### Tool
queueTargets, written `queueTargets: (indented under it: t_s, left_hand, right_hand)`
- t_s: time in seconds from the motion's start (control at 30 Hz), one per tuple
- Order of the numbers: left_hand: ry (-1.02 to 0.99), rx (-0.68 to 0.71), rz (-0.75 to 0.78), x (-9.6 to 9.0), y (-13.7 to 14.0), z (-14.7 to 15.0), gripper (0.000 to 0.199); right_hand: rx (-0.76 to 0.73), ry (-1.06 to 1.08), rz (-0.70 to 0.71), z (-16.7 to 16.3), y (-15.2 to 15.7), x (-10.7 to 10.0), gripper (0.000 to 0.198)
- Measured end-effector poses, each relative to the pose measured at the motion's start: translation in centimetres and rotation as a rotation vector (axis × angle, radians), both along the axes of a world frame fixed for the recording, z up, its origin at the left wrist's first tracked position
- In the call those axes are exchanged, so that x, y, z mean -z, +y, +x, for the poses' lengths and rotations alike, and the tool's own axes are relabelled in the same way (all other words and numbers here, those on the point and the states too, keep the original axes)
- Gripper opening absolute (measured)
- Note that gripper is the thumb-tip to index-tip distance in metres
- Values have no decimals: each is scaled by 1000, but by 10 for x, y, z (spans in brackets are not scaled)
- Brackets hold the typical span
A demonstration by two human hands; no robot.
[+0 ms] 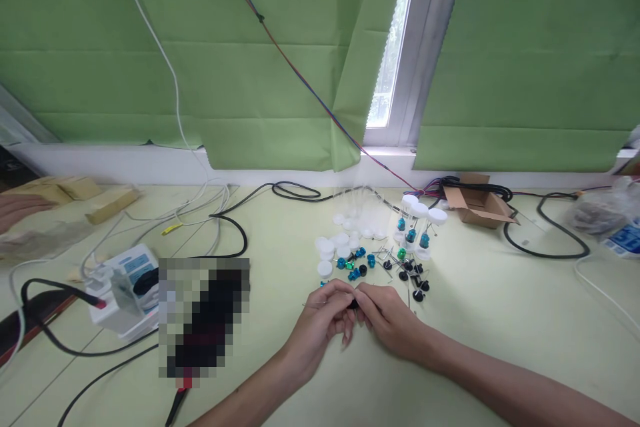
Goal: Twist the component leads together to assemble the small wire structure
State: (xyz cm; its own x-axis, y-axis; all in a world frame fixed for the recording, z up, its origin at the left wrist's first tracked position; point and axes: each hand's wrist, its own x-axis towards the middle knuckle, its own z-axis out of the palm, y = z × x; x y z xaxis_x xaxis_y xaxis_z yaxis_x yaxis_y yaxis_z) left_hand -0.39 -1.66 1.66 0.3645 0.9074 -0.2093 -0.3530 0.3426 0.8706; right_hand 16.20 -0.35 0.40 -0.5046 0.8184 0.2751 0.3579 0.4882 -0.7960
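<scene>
My left hand (320, 327) and my right hand (393, 320) meet over the table, fingertips closed together on a small black part (353, 304). The fingers cover most of it, so its exact kind does not show. A thin metal wire (311, 304) sticks out to the left of my left fingers. Just beyond the hands lie several blue plastic pieces (355, 273), a green piece (350, 265) and white round caps (325, 269). To the right are black round pieces (419, 295) with thin metal pins. Behind these, clear tubes with white lids (417, 209) stand upright, blue pieces inside.
An opened cardboard box (477, 207) sits at the back right near coiled black cable (545, 255). A white power strip (125, 287) with plugged cords is at left, beside a blurred-out dark object (207, 320). Green blinds (280, 80) hang behind the table (280, 233).
</scene>
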Motion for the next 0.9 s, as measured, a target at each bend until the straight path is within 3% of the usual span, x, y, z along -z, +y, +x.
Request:
queueTargets:
  t_s: [0.9]
  left_hand:
    - [1,1,32,3,0,0,12]
  right_hand:
    - [1,16,17,-1,0,1,37]
